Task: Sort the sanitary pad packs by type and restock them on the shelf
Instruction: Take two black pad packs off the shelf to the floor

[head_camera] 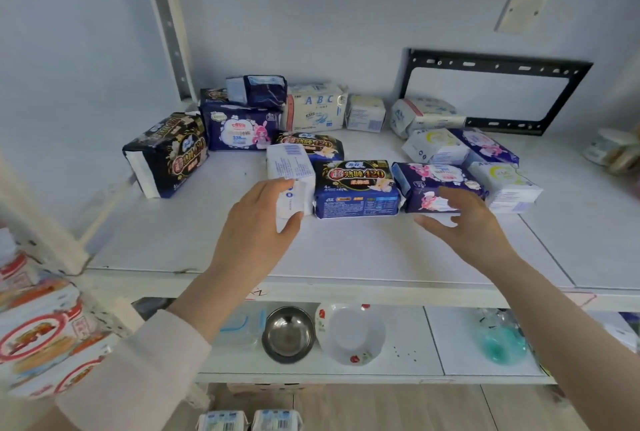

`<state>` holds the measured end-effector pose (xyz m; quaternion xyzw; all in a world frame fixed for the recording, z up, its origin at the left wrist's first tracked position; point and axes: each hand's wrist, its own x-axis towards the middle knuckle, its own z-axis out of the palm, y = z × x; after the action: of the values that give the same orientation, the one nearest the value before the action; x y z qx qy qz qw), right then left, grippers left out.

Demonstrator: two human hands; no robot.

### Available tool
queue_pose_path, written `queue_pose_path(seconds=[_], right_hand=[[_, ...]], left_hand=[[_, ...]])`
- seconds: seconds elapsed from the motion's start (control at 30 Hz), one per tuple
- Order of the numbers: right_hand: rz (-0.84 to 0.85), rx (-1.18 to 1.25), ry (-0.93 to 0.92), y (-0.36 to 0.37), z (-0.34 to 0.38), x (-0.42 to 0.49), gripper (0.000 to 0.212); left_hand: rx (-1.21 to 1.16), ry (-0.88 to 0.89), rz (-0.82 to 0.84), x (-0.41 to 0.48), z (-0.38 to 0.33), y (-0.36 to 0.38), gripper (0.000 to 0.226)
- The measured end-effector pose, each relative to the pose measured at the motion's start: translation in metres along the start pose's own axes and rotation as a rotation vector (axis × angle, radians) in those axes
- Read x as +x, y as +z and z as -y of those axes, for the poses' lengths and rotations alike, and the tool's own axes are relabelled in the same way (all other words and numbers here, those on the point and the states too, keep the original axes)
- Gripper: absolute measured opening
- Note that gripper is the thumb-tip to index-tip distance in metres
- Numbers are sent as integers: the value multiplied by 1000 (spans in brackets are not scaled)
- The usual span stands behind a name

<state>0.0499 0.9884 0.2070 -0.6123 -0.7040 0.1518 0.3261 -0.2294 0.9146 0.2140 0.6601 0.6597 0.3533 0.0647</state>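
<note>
The white pack (pixel 289 167) lay mid-frame on the shelf (pixel 346 257), its long axis running up the frame away from the person. The left hand (pixel 256 219) gripped its near end between thumb and fingers. The right hand (pixel 467 219), fingers spread and holding nothing, was at the near edge of the purple rabbit pack (pixel 433 184); whether it touched could not be told. Between them lay a dark pack (pixel 356 188) printed "420", like the tilted dark pack (pixel 166 153) at left. Further up the frame, the ABC pack (pixel 315 108) also read "KMS", and the purple 338 pack (pixel 239 129) showed that number.
</note>
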Motion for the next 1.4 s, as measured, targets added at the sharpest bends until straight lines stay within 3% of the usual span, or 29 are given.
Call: queue_pose_path(seconds=[0.27, 0.37, 0.5, 0.8, 0.97, 1.2, 1.4], right_hand=[[61, -92, -35, 28, 46, 33, 49], [67, -132, 6, 41, 51, 56, 56], [212, -359, 116, 55, 61, 79, 63], [312, -444, 229, 73, 54, 97, 92], [356, -442, 229, 72, 54, 101, 97], [366, -529, 205, 74, 58, 101, 80], [408, -538, 296, 78, 63, 101, 95]], left_hand=[[53, -63, -69, 2, 36, -23, 49], [85, -94, -127, 9, 52, -35, 47], [128, -193, -236, 24, 77, -50, 49], [210, -493, -332, 64, 139, -60, 80], [188, -502, -359, 78, 155, -57, 85], [205, -515, -376, 86, 161, -50, 88], [181, -551, -375, 90, 161, -48, 80]])
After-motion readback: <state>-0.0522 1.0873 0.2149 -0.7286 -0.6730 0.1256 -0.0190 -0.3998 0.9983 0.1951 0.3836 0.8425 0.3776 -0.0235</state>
